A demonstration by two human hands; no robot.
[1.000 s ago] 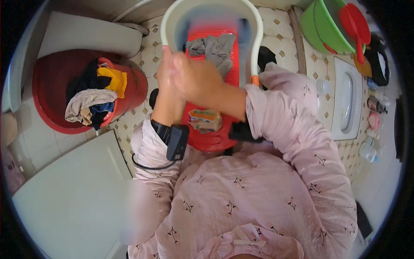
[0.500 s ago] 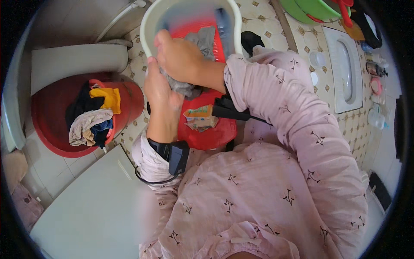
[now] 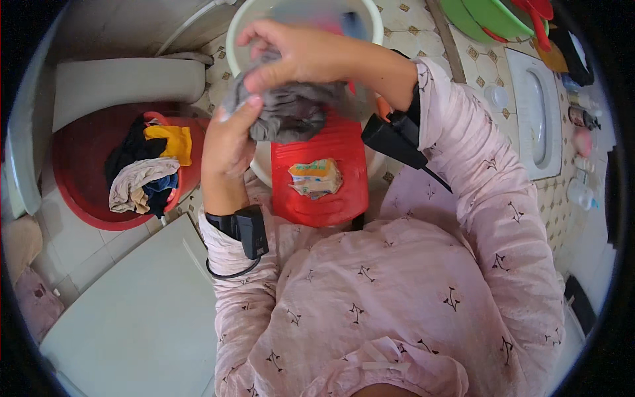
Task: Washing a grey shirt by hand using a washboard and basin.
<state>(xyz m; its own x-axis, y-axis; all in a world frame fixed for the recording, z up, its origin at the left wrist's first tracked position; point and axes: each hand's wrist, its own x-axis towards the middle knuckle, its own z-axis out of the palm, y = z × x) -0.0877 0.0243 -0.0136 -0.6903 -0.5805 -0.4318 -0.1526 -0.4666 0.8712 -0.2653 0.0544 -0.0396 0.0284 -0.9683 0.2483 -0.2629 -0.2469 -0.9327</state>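
From my remote feed I took the red washboard (image 3: 321, 210) as my landmark. The grey cloth (image 3: 294, 116) was bunched over its upper part, held up in the hands; I couldn't tell whether its underside touched the ridges. The left hand (image 3: 228, 142), to the washboard's left, had its thumb pressed over the cloth's edge. The right hand (image 3: 281, 59), beyond the washboard's covered upper part, had fingers spread around a fold, but blur kept me from judging how firmly. The two thumbs sat just beside each other. A crumpled packet (image 3: 316, 177) lay on the washboard's near end, and the pale basin (image 3: 378, 28) curved around its far side.

I judged the step in hand to be gathering and turning the cloth; the next move called for a surer right-hand grip on the loose folds.
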